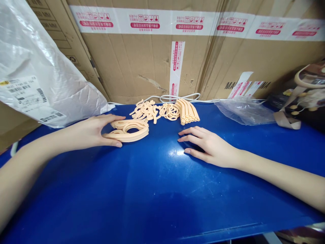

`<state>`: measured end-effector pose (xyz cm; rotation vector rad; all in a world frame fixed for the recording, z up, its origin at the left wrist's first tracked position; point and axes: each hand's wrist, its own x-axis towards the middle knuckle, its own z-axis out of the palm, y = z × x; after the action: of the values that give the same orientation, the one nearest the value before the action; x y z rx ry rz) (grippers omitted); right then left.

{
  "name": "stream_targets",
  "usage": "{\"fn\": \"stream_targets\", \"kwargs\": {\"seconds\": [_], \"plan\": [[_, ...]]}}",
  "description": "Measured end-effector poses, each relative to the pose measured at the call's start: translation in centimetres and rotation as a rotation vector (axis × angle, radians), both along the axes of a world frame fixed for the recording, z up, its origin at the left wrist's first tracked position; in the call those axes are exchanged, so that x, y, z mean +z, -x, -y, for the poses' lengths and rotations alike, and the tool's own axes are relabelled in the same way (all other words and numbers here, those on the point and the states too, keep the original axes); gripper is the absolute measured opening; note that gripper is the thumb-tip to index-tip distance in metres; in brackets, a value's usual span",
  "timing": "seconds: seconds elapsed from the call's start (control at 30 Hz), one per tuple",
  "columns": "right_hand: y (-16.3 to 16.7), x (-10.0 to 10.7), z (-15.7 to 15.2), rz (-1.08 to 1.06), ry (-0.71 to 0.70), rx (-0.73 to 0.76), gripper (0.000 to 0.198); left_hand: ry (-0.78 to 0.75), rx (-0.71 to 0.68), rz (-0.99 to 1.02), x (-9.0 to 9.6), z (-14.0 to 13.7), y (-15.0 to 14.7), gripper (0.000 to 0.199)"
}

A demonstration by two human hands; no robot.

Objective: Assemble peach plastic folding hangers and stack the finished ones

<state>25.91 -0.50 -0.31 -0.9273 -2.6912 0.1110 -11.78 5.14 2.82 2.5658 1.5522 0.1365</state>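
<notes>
- Held loosely in left hand [87, 131]: left end of curved stack [134, 136], between thumb on near side and fingers on far side; firmness hard to tell.
- Nothing in right hand [210, 146]; fingers relaxed, slightly bent, just short of arched bundle [189, 113], not touching.
- All cream pieces toward back of blue table [157, 189], before cardboard box [142, 64].
- Apparently done: arched bundle lined up side by side; curved stack mostly nested in layers.
- Apparently left: small-piece jumble [146, 110] and ring pile [169, 111], both loose, overlapping, too tangled to count.
- Off to right: clear plastic bag [245, 112], crumpled.
</notes>
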Motion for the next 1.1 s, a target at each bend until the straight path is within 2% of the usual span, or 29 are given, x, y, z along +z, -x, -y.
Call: {"fn": "stream_targets", "kwargs": {"seconds": [0.9,1.1], "plan": [[-0.03,-0.02,0.02,-0.015,-0.006,0.01,0.03,0.017,0.044,-0.052,0.37,0.21,-0.18,0.098],[-0.05,-0.05,0.01,-0.021,-0.006,0.014,0.03,0.081,0.089,-0.04,0.32,0.13,-0.16,0.099]]}}
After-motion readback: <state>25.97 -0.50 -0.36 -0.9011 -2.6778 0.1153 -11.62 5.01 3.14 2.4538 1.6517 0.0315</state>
